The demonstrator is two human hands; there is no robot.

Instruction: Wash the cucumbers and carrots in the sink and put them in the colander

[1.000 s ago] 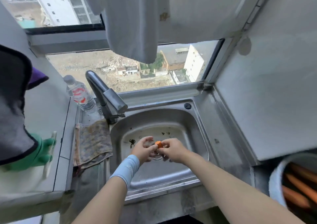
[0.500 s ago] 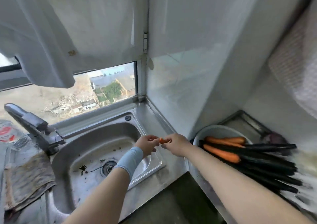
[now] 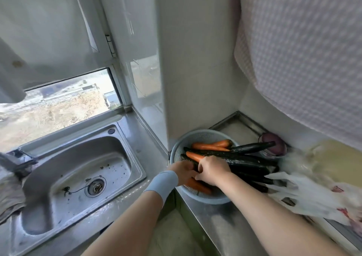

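As the left hand [image 3: 184, 170] and right hand [image 3: 212, 170] curl over the colander [image 3: 205, 200], grip unclear, lay the carrot [image 3: 198, 186] flat among the cucumbers [image 3: 250, 148]

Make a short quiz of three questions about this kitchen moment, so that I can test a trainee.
1. True or false: the sink is full of water.
2. Where are the left hand and the right hand? A) over the drain B) in the colander C) on the window sill
3. Name the two kinds of vegetable lying in the colander.
Key: 1 false; 2 B; 3 carrots and cucumbers.
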